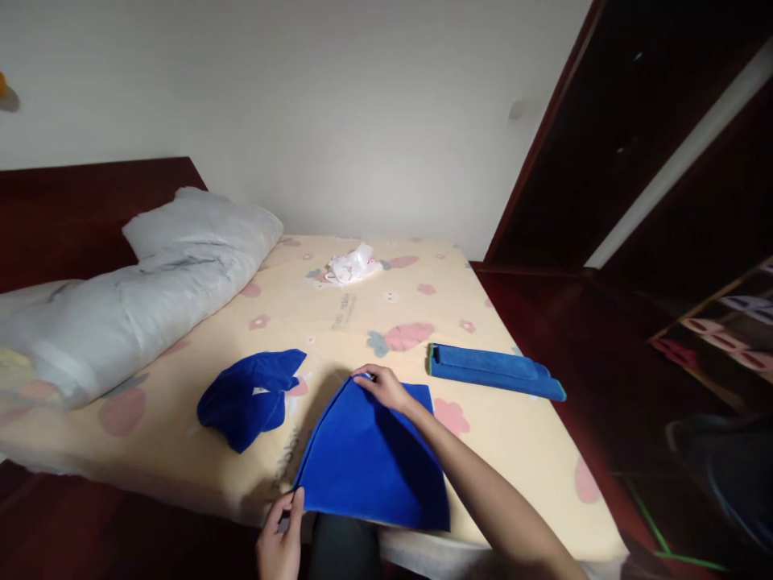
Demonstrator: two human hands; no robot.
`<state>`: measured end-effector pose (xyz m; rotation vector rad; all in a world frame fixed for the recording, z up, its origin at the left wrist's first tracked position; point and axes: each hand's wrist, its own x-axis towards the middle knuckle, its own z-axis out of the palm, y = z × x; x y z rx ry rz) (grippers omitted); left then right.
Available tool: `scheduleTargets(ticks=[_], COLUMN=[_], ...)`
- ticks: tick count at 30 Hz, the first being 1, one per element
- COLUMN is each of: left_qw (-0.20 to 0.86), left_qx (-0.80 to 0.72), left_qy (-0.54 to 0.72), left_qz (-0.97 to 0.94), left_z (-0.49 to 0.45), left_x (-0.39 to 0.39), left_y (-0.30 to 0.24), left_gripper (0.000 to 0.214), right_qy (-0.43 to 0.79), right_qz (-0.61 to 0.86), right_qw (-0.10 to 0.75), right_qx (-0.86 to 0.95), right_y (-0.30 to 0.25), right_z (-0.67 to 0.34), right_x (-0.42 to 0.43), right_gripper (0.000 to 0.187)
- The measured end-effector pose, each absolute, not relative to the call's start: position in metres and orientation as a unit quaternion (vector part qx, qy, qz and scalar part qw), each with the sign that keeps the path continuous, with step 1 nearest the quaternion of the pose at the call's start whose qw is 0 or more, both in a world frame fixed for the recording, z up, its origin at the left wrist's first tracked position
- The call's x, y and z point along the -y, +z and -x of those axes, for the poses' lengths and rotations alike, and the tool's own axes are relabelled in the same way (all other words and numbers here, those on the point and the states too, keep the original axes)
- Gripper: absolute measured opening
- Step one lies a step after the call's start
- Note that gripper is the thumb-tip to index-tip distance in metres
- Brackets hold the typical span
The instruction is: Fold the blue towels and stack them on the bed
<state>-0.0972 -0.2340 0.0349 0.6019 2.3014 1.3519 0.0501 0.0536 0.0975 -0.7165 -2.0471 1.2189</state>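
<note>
A bright blue cloth [374,467], doubled over with its edges together, lies at the near edge of the bed. Its near left corner is pinched between the thumb and fingers of my left hand [283,528]. At the far left corner, my right hand [382,388] grips the same cloth, and the forearm crosses over its right side. A crumpled blue cloth [250,399] with a small white tag rests to the left, apart from both hands. Off to the right lies a long, flat folded blue cloth [492,370] with green edging.
The bed [519,451] has a cream sheet with pink prints. A grey-white quilt [157,306] is heaped by the dark headboard [90,201]. White crumpled plastic [353,266] lies toward the wall. A rack with slippers [725,334] stands at right, over a dark red floor.
</note>
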Motion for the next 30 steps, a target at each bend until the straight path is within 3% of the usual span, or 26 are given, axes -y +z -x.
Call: scheduleTargets(ticks=[3, 7, 12, 16, 20, 26, 30], left_qw=[0.154, 0.098, 0.015, -0.001, 0.027, 0.199, 0.225], left_qx=[-0.805, -0.782, -0.703, -0.653, -0.684, -0.67, -0.641], left_qy=[0.502, 0.518, 0.602, 0.64, 0.592, 0.563, 0.56], left_qz=[-0.276, -0.333, -0.379, -0.404, -0.425, -0.441, -0.474], left_z=[0.084, 0.062, 0.024, -0.008, -0.027, -0.024, -0.026], left_x=[0.239, 0.249, 0.246, 0.226, 0.197, 0.102, 0.003], left_y=[0.078, 0.131, 0.18, 0.205, 0.206, 0.148, 0.102], left_gripper=[0.061, 0.054, 0.042, 0.034, 0.036, 0.043, 0.049], right_qy=[0.471, 0.417, 0.33, 0.294, 0.296, 0.349, 0.366], right_qz=[0.294, 0.32, 0.369, 0.413, 0.445, 0.483, 0.505], right_qw=[0.412, 0.498, 0.56, 0.581, 0.569, 0.551, 0.541], right_qx=[0.722, 0.689, 0.664, 0.637, 0.625, 0.584, 0.564], right_y=[0.15, 0.211, 0.243, 0.234, 0.212, 0.156, 0.109], right_z=[-0.132, -0.243, -0.338, -0.376, -0.394, -0.39, -0.358], right_x=[-0.021, 0.042, 0.111, 0.136, 0.138, 0.074, -0.018], right_gripper=[0.032, 0.025, 0.02, 0.018, 0.017, 0.028, 0.04])
